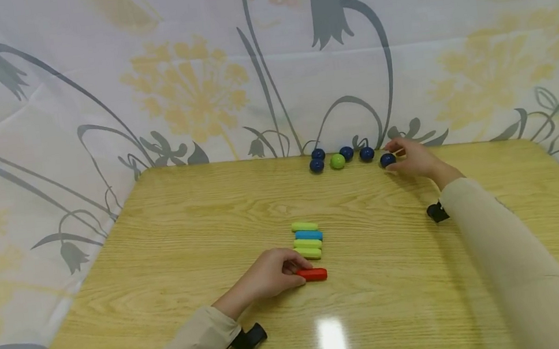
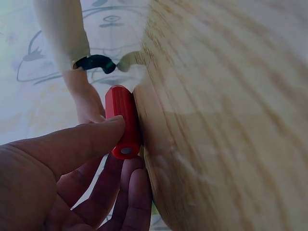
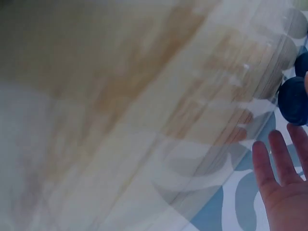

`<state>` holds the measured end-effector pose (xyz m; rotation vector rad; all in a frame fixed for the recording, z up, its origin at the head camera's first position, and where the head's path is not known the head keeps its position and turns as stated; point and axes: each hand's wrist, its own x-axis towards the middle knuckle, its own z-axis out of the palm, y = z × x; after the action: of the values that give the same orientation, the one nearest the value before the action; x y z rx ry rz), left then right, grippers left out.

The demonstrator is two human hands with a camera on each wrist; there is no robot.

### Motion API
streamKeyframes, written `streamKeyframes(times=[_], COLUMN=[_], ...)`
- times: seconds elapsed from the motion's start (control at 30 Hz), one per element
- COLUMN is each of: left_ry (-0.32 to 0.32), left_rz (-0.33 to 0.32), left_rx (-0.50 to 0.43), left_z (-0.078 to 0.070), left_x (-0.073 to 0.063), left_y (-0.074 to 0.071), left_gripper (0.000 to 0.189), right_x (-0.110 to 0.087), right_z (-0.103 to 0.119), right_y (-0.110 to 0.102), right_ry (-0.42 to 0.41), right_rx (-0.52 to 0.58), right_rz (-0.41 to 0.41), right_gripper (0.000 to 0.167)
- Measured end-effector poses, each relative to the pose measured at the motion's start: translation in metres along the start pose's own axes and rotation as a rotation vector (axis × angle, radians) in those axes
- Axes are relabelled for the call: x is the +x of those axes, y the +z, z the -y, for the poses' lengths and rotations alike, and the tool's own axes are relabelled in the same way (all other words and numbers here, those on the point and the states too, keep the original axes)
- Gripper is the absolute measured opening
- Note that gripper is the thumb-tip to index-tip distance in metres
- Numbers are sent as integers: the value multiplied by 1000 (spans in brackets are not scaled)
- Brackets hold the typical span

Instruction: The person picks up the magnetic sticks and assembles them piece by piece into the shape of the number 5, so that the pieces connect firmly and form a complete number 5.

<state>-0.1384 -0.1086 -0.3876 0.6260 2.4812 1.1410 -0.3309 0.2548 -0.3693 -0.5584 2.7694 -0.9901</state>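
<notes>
Near the front middle, my left hand (image 1: 273, 274) pinches a short red stick (image 1: 314, 275) between thumb and fingers. In the left wrist view the red stick (image 2: 126, 120) shows flat sides and a small grey disc in its end, with the thumb (image 2: 113, 126) across it close to the tabletop. Just beyond it lie several lime sticks (image 1: 308, 244) and one blue stick (image 1: 309, 235), side by side. At the back edge, my right hand (image 1: 416, 159) holds a dark blue ball (image 1: 388, 160) by thumb and forefinger; its other fingers (image 3: 285, 166) are spread out straight.
Left of the right hand, several more dark blue balls (image 1: 367, 154) and one green ball (image 1: 338, 161) sit along the back edge of the wooden table (image 1: 201, 219). A patterned cloth (image 1: 192, 63) hangs right behind that edge. Both wrists carry a black camera (image 1: 249, 338).
</notes>
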Motion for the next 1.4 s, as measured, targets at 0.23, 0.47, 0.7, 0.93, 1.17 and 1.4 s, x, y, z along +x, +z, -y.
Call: streamKeyframes(times=[0.23, 0.47, 0.7, 0.93, 1.17, 1.4], left_ry=[-4, -2, 5, 19, 21, 29], left_rz=[5, 0, -19, -31, -49, -67], left_rx=[-4, -24, -48, -60, -75, -75], left_z=[-4, -6, -5, -7, -13, -20], left_x=[1, 0, 1, 7, 18, 30], left_y=[-2, -5, -7, -8, -10, -10], left_gripper=[18, 18, 18, 19, 20, 21], right_x=[-5, -15, -31, -43, -52, -65], right_z=[1, -1, 6, 15, 13, 24], right_y=[-1, 1, 3, 5, 12, 16], right_ry=[-12, -87, -141, -47, -70, -73], right_rx=[-59, -22, 15, -24, -12, 29], right_rz=[22, 17, 24, 50, 38, 55], right_gripper=[41, 39, 39, 38, 37, 38])
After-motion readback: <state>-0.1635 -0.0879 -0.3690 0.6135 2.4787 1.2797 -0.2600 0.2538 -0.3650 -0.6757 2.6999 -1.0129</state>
